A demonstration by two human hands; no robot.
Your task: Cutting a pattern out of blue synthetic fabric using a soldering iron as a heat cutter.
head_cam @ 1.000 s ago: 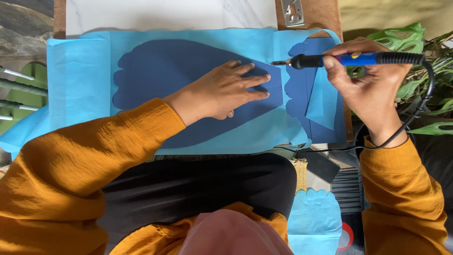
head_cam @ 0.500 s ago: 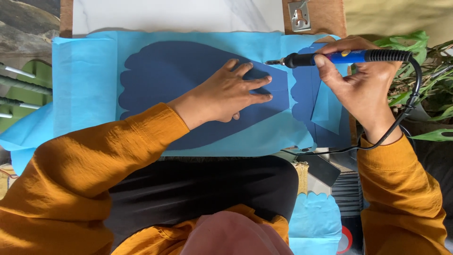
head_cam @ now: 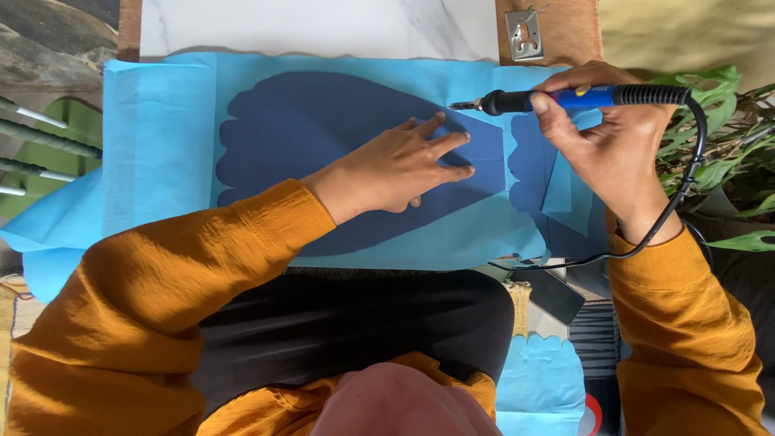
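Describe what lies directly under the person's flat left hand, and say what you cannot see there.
Under the left hand lies a dark blue scalloped shape showing through a light blue sheet. The palm covers part of that shape, so its outline there stays hidden.

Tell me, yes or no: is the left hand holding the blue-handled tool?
No. The left hand lies flat on the dark blue sheet; the right hand grips the tool.

A home craft corner, by the look of it: a marble-patterned desk (head_cam: pixel 323 28) spread with light blue fabric (head_cam: pixel 161 145), a corded hot-tip cutting tool (head_cam: pixel 565 100), leafy houseplants (head_cam: pixel 726 153) at one side, and a woven rug (head_cam: pixel 12 307) on the floor.
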